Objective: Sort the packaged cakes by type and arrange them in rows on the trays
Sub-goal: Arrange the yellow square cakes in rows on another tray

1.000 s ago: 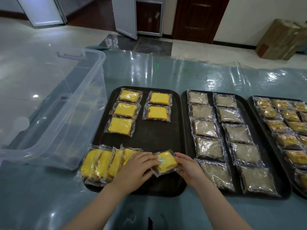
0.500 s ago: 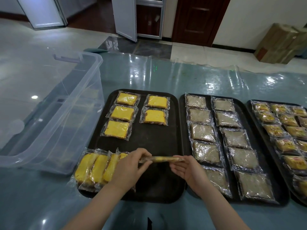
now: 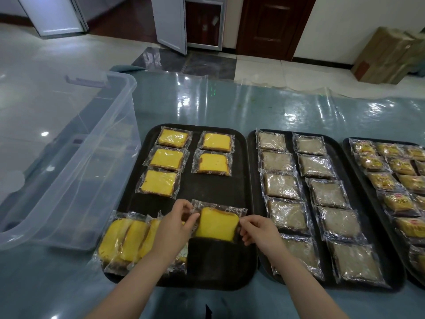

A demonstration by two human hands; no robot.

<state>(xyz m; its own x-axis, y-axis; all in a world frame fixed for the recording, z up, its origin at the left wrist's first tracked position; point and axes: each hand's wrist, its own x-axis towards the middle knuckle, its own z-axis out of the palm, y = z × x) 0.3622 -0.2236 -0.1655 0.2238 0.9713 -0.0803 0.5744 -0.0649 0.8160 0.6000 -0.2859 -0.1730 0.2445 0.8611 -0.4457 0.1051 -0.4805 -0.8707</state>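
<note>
A yellow sponge cake slice in clear plastic wrap [image 3: 216, 224] is pinched at its side edges by the curled fingers of the left hand [image 3: 174, 226] and right hand [image 3: 259, 231], above the black plastic tray [image 3: 207, 189], probably so it lands flat under the shorter right row

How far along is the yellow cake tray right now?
Done: five yellow cakes lie flat in two rows on the left tray, three left, two right. In hand: the left hand and right hand pinch one packaged yellow cake by its wrapper edges, above the right row's open spot. Left: a leaning stack of yellow cakes at the tray's near-left corner.
</note>
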